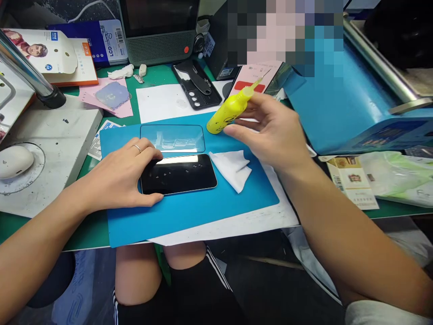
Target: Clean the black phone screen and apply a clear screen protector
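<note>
A black-screened phone [179,177] lies face up on the blue mat [162,225], with several small clear drops on its glass. My left hand [125,174] grips the phone's left end, thumb along the near edge and fingers along the far edge. Above the mat's far right part, my right hand [270,126] is closed around a yellow squeeze bottle [228,113] with a thin needle tip pointing up and to the right. Behind the phone rests a clear screen protector [172,137] with a dark border and streaks of liquid on it. A folded white cloth [233,169] sits right of the phone.
Beyond the mat are a black phone case [198,85] and a pink-screened phone [255,79]. A grey-white platform [50,149] with a metal post stands at left. At right are a cigarette pack [353,180], a plastic packet [395,176] and a large blue sheet [331,117].
</note>
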`<state>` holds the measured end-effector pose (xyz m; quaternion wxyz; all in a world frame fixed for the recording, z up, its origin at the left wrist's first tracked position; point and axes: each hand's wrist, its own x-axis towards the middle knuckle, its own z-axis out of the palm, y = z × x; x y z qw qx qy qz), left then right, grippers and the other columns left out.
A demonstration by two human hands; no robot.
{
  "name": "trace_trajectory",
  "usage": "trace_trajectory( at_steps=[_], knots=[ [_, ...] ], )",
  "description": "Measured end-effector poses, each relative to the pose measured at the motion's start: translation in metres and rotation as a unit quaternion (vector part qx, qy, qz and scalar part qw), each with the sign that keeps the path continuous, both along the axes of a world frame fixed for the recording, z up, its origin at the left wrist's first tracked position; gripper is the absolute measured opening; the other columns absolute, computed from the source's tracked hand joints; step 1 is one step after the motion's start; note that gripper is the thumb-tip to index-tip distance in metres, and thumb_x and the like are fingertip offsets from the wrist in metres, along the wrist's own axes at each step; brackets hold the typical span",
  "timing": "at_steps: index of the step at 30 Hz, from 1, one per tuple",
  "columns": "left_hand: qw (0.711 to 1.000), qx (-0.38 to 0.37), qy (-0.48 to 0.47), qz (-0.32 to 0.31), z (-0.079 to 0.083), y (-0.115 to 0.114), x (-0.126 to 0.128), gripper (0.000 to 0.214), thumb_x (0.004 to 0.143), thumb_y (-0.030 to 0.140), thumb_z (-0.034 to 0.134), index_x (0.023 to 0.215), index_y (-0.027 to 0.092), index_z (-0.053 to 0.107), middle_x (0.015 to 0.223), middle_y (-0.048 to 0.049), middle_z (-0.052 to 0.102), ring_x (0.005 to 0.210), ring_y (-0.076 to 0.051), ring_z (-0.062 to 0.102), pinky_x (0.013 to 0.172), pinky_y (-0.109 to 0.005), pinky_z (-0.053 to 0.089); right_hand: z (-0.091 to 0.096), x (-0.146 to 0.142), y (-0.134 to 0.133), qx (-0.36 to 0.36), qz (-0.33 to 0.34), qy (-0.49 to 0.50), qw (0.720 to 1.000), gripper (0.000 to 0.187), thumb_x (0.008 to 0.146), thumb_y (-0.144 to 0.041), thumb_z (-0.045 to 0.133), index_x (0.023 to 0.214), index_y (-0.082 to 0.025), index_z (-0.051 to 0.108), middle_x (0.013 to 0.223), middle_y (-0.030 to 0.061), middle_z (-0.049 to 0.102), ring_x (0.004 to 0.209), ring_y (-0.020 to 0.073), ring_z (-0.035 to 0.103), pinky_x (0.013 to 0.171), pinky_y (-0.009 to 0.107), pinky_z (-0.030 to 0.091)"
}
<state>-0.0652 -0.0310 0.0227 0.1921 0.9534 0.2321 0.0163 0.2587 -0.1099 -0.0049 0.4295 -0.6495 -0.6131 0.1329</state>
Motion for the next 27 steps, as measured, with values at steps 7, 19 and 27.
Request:
trace_trajectory(
  at_steps=[7, 19, 27],
  knots=[
    [1.000, -0.005, 0.012, 0.006, 0.003, 0.000, 0.003, 0.065, 0.084, 0.063, 0.068, 0.129, 0.018, 0.059, 0.122, -0.0126, 0.061, 0.116, -0.035, 0.060, 0.089, -0.046, 0.054, 0.024, -0.006, -0.064, -0.106, 0.004, -0.209, 0.972, 0.034, 0.093, -0.053, 0.070, 0.097, -0.020, 0.079, 0.090, 0.0079, 0.076, 0.076, 0.0234, 0.069, 0.062, 0.037, 0.053],
    [1.000, -0.023, -0.003, 0.002, 0.002, -0.001, 0.002, 0.062, 0.082, 0.061, 0.071, 0.126, 0.017, 0.060, 0.119, -0.0126, 0.061, 0.114, -0.034, 0.060, 0.091, -0.045, 0.053, 0.020, -0.033, -0.081, 0.004, 0.037, -0.221, 0.974, 0.011, 0.097, -0.020, 0.066, 0.090, -0.026, 0.060, 0.102, 0.0069, 0.076, 0.101, 0.0274, 0.073, 0.089, 0.043, 0.058],
    [1.000, -0.007, 0.009, -0.013, 0.004, -0.003, 0.000, 0.062, 0.083, 0.061, 0.071, 0.125, 0.018, 0.059, 0.120, -0.0127, 0.061, 0.114, -0.034, 0.061, 0.092, -0.045, 0.053, -0.003, -0.058, -0.074, 0.050, 0.032, -0.189, 0.980, 0.014, 0.100, -0.021, 0.064, 0.108, -0.028, 0.072, 0.106, 0.0031, 0.084, 0.091, 0.0255, 0.081, 0.075, 0.041, 0.067]
  ],
)
